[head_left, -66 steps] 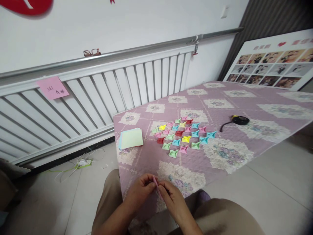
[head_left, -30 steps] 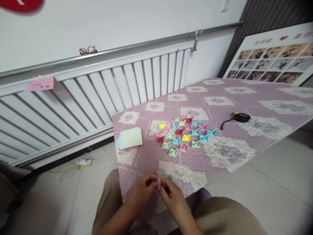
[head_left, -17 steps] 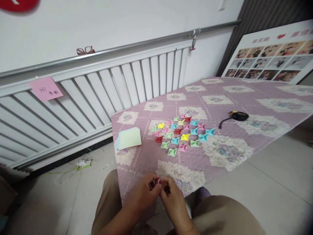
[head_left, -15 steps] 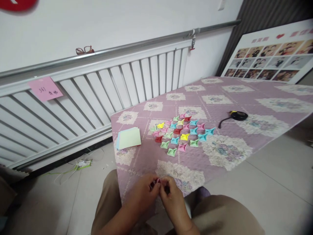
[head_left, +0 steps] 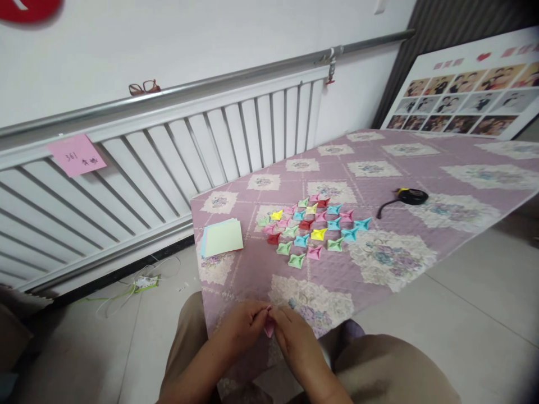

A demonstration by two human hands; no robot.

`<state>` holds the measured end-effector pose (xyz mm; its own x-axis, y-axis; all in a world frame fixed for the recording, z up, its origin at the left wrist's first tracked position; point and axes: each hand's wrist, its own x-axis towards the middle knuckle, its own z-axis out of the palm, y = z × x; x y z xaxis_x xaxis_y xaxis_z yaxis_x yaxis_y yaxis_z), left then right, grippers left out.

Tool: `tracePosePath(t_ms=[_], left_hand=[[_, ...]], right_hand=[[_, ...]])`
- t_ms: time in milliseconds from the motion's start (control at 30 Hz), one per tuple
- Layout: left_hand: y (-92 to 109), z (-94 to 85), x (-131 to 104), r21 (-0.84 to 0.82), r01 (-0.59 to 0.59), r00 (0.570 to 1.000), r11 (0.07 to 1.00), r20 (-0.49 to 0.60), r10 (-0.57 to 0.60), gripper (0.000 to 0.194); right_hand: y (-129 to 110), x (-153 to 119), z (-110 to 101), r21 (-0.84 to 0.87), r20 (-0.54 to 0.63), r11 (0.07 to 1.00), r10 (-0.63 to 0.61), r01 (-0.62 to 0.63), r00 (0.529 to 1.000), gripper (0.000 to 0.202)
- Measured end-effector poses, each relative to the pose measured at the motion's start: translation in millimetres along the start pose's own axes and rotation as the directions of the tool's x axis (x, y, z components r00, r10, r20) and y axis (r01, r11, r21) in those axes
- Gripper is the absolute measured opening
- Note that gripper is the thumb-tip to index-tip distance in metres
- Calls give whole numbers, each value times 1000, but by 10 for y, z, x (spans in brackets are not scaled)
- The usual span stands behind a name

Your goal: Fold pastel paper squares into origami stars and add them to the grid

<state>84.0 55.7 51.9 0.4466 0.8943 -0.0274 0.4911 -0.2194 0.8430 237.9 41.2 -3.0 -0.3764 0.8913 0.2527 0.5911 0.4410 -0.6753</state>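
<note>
Between my two hands, close to the table's near edge, is a small folded piece of pink paper (head_left: 269, 328). My left hand (head_left: 249, 321) pinches it from the left, and my right hand (head_left: 289, 331) closes on it from the right. Fingers cover most of the paper, so its exact shape is hidden. Beyond my hands, several small folded paper boats (head_left: 318, 234) in pink, green, blue, yellow and red stand in loose rows. Left of them lies a stack of square paper sheets (head_left: 224, 238), pale green on top with blue and red edges showing.
A purple flowered cloth (head_left: 252, 275) covers the table. On its right side lies a black tape measure (head_left: 412, 196) with a strap. Behind the table runs a white radiator (head_left: 219, 143) with a pink note (head_left: 78, 155); glasses (head_left: 144, 87) rest on the pipe. A photo board (head_left: 458, 98) leans at the back right.
My hands have turned inward and closed over the pink paper, and its lower tip now points down between them. The boats and the paper stack have not moved.
</note>
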Motion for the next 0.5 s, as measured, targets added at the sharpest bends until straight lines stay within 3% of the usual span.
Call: tracePosePath(t_ms=[133,300,500], left_hand=[[-53,2,0,6,23,1000,1000,-4,-23,39],[-97,30,-15,11,39,999,999,-14,-39,37],[-97,26,-55,-263,81,997,961,6,-83,29]], right_hand=[[-50,0,-28,-4,72,999,-35,36,997,19],[-65,-4,23,-41,58,999,0,3,998,19],[1,3,18,56,32,998,21,-23,999,10]])
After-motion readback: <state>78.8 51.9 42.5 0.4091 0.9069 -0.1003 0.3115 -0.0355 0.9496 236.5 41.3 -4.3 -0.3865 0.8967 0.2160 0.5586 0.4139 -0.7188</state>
